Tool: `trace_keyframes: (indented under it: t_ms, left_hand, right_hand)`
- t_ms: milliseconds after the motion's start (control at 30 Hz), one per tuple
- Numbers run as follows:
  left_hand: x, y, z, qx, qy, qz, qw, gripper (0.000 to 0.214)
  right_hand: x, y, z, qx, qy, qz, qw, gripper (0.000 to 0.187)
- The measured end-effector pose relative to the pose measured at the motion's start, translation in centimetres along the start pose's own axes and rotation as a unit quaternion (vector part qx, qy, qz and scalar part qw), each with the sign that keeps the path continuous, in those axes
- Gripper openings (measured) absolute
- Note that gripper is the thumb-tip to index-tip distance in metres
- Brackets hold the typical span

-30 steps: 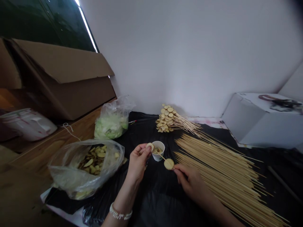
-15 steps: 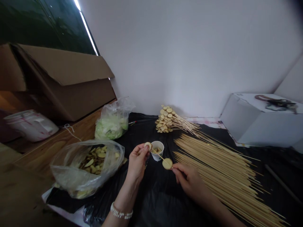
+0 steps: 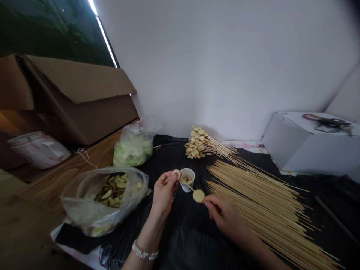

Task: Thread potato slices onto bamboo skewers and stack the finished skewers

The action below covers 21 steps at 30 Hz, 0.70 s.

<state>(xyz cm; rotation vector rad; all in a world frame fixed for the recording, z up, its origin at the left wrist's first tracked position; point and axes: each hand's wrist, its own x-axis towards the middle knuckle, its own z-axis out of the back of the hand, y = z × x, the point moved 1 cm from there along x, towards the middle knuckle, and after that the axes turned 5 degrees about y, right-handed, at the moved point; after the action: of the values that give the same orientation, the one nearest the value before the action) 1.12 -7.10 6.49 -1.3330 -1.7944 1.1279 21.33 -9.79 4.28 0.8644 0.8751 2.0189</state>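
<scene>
My left hand (image 3: 165,187) pinches a potato slice (image 3: 176,174) between thumb and fingers. A thin wooden skewer (image 3: 187,184) runs from that slice to a second round potato slice (image 3: 198,195). Close by that second slice, my right hand (image 3: 221,210) is closed, its fingertips gripping the skewer. Behind the skewer stands a white paper cup (image 3: 188,187) with pale pieces inside. Left of my hands lies an open clear plastic bag (image 3: 129,210) with many potato slices (image 3: 112,189) in it.
Loose wooden skewers (image 3: 261,198) spread over the black plastic sheet (image 3: 185,240) at right. Behind them lies a pile of skewered slices (image 3: 195,144). A tied bag of greens (image 3: 132,150), a cardboard box (image 3: 92,116), a white tub (image 3: 39,150) and a white box (image 3: 315,146) stand around.
Almost nothing differs. Both hands keep the skewer and its slices in nearly the same place; the whole view shifts very slightly.
</scene>
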Motion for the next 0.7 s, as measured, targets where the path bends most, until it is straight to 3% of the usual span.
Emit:
trace_keyframes:
  t_ms: [233,433,700]
  left_hand:
    - [-0.14,0.68,-0.09,0.070,0.012,-0.032,0.997,0.027]
    - [0.25,0.46,-0.31,-0.019,-0.007,0.010,1.000,0.030]
    - [0.22,0.31,-0.30,-0.044,0.003,0.037,0.998,0.030]
  right_hand:
    - [-0.07,-0.14,-0.38,0.005,0.009,-0.022,1.000,0.030]
    - [-0.04,-0.04,-0.22,0.002,-0.006,-0.007,1.000,0.029]
    - [-0.05,-0.07,-0.25,0.000,0.001,-0.013,1.000,0.029]
